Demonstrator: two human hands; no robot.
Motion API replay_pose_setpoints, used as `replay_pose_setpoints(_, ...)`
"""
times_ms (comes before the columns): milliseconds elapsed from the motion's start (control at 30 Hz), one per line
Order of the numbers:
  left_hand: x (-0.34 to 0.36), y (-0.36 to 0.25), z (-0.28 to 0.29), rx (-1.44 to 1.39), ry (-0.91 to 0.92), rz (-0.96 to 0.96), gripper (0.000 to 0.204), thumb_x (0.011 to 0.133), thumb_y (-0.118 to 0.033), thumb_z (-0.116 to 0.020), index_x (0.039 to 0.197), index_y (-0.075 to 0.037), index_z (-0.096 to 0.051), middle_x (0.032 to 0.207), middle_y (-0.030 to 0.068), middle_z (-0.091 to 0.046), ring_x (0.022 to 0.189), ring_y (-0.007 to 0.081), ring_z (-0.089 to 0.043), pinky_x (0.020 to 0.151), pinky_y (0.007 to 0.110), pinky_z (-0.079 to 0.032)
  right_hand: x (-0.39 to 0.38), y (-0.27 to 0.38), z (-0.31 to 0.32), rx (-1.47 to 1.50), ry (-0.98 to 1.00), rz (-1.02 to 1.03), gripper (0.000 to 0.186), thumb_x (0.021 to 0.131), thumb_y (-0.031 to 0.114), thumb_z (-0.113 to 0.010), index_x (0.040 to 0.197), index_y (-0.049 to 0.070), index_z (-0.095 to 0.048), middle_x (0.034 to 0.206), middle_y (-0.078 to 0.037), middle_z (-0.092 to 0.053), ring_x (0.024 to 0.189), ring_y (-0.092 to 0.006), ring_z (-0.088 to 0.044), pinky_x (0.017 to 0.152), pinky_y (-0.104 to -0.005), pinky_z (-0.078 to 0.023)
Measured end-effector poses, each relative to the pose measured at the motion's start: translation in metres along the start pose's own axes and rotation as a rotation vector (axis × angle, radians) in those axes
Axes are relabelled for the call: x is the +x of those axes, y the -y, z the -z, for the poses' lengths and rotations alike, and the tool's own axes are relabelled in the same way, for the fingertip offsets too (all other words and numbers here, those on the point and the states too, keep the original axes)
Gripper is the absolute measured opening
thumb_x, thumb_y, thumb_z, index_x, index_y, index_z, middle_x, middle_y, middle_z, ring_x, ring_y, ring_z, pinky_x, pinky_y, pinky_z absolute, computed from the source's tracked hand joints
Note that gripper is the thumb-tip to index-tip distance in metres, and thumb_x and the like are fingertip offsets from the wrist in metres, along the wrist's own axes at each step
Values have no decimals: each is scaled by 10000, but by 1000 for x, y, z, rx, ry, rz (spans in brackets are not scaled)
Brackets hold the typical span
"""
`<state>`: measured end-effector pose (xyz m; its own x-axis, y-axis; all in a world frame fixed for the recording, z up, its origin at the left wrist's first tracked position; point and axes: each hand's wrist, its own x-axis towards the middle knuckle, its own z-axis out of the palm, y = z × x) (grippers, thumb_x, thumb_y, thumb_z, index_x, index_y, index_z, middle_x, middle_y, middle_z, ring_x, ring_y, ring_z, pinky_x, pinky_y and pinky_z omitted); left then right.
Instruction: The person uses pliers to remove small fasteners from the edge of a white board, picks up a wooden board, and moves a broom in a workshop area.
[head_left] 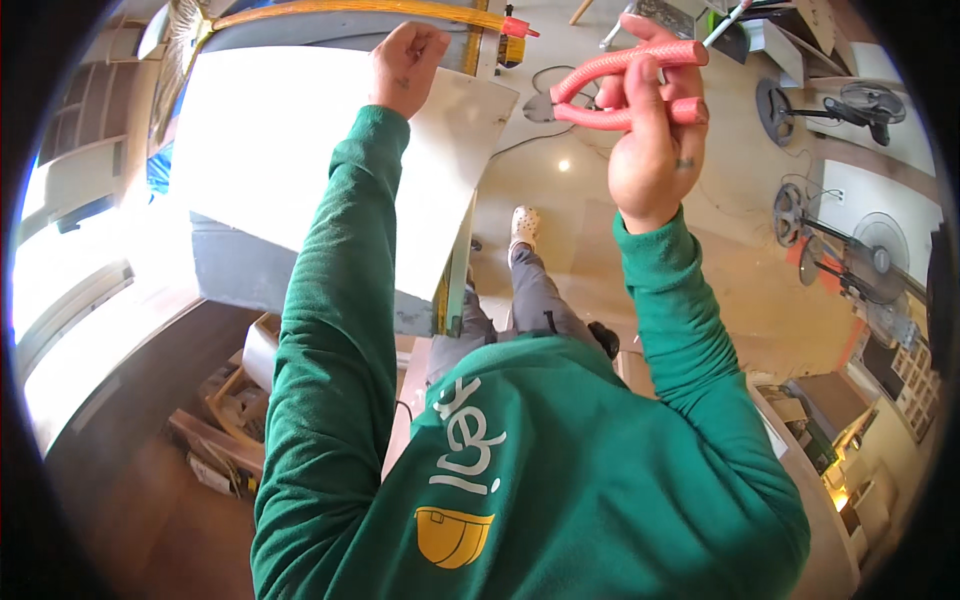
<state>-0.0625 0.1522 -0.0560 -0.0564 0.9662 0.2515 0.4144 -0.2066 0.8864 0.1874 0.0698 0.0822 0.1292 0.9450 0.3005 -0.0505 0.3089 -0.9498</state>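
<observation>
My right hand (pixel 655 140) is raised at the upper right, wrapped round a pair of pliers (pixel 600 70) with red sleeved handles. The handles stand apart, and the grey jaws (pixel 540 107) point left over the floor. Up at the top middle, my left hand (pixel 405 68) is closed above a bright white sheet (pixel 280 130). Its fingers are curled in; whatever they may pinch is too small to make out. The sheet lies on a grey table or box (pixel 235 262). Beyond my left hand runs a long yellowish rod (pixel 360 8), with a red-tipped piece (pixel 515 27) by its right end.
Several fans on stands (pixel 870 255) are at the right. Dark cables (pixel 525 143) lie on the floor between table and pliers. A straw-like fan shape (pixel 187 25) is at the far left corner. Wooden boxes (pixel 235 400) sit at the lower left.
</observation>
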Motion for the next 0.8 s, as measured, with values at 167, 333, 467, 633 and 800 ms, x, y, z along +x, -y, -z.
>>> replay_pose_setpoints(167,37,17,-8,-327,59,-6,305,966,-314,-707,1045,-20,-702,890,65,-700,792,157,-645,742,307,-532,-10,0,-38,44,9,-31,445,1083,224,-466,1430,-55,-454,1354,-218,-583,886,-173,-667,849,-366,-561)
replay_pose_setpoints(333,58,19,5,-808,23,177,244,989,-287,-691,893,-63,-699,655,-66,-517,555,30,-393,502,213,-266,-35,6,-73,-147,-72,15,602,1084,356,-475,1517,-45,-355,1417,-248,-518,974,-256,-650,934,-520,-554)
replay_pose_setpoints(467,68,27,25,-908,-81,312,278,1000,-313,-665,850,-80,-646,600,-85,-425,487,34,-321,450,227,-212,-46,-3,-89,-266,-151,-17,638,1078,410,-474,1528,-25,-350,1425,-247,-513,976,-253,-640,940,-529,-548)
replay_pose_setpoints(633,72,27,45,-1021,-135,451,290,1007,-346,-645,832,-117,-609,585,-94,-408,458,33,-307,426,224,-197,-52,-17,-92,-248,-177,-8,659,1074,435,-464,1548,0,-323,1441,-222,-511,1034,-249,-643,996,-557,-533)
replay_pose_setpoints(800,73,32,55,-1155,-192,304,309,1006,-377,-625,827,-129,-589,568,-69,-477,414,34,-336,393,206,-242,-59,-24,-93,-246,-190,14,634,1086,444,-423,1545,15,-335,1445,-187,-529,1061,-235,-655,1031,-605,-513)
